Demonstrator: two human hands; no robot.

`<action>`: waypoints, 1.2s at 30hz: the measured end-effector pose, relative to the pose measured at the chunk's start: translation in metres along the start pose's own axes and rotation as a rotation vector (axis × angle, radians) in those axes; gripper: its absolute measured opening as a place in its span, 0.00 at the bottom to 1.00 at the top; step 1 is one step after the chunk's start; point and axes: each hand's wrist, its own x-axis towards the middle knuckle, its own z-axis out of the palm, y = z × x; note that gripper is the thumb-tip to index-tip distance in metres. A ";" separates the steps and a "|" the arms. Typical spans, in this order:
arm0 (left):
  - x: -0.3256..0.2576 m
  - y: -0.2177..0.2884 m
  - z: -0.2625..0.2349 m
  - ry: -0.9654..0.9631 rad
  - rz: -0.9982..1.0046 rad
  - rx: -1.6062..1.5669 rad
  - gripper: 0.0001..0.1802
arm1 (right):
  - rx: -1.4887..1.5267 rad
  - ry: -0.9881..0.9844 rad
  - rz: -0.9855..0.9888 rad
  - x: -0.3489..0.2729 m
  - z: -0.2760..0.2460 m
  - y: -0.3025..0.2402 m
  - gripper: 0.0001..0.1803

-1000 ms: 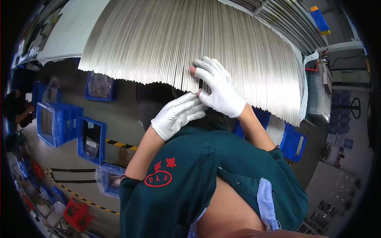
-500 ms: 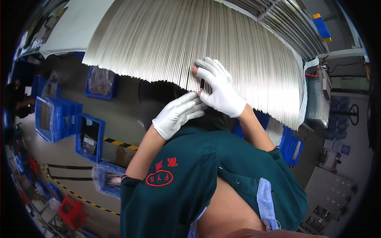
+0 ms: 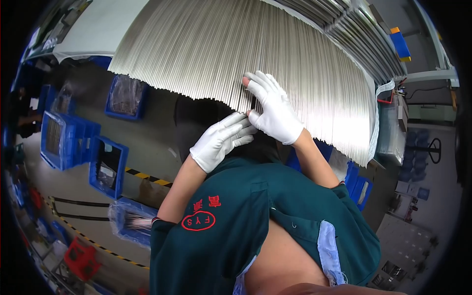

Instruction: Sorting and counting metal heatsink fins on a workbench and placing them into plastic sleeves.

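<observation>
A wide, dense layer of thin silvery metal rods (image 3: 196,54) lies side by side, with the near ends forming an uneven edge toward me. My right hand (image 3: 276,110), in a white glove with bare thumb and index tips, rests on the rods near the middle, its fingers stretched out and apart. Beside a narrow dark gap among the rods, my left hand (image 3: 221,140) is at their near ends, gloved in white. Its fingers are extended, and their tips are close to my right thumb; whether they touch a rod end cannot be made out.
More metal rods (image 3: 366,42) are stacked at the far right. Blue crates (image 3: 69,140) stand on the floor at left, near a plastic-lined blue crate (image 3: 130,221) of thin rods. A red plastic stool (image 3: 82,259) is at lower left. White sheeting (image 3: 98,29) covers the table's far left.
The whole view has shifted slightly. Both hands keep nearly the same pose and place at the near ends of the rods.
</observation>
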 end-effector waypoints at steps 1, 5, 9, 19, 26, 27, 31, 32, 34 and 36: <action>-0.001 0.000 -0.001 0.007 0.007 -0.004 0.27 | -0.001 -0.001 -0.008 0.001 0.001 0.000 0.35; -0.003 0.002 -0.003 -0.009 0.024 -0.026 0.27 | 0.004 -0.014 -0.012 0.002 0.001 0.001 0.34; -0.003 0.001 -0.008 -0.024 0.020 -0.015 0.28 | 0.035 0.009 -0.003 0.006 0.003 -0.003 0.35; -0.001 0.004 -0.010 -0.016 0.018 0.034 0.29 | 0.112 0.035 0.008 0.010 0.007 -0.004 0.35; -0.003 0.008 -0.011 0.025 0.057 0.027 0.27 | 0.002 -0.039 0.001 0.014 0.006 -0.005 0.39; -0.004 0.010 -0.012 0.026 0.061 0.025 0.26 | 0.044 -0.025 -0.002 0.014 0.007 -0.004 0.39; -0.003 0.008 -0.018 0.033 0.066 0.021 0.26 | 0.056 0.024 -0.047 0.019 0.011 -0.005 0.36; -0.002 0.008 -0.018 0.033 0.067 0.020 0.26 | 0.056 0.023 -0.049 0.020 0.011 -0.006 0.36; -0.002 0.008 -0.017 0.050 0.051 0.024 0.26 | 0.026 0.020 -0.036 0.020 0.011 -0.007 0.35; -0.002 0.011 -0.013 0.046 0.061 0.023 0.26 | 0.023 -0.018 -0.025 0.020 0.009 -0.005 0.37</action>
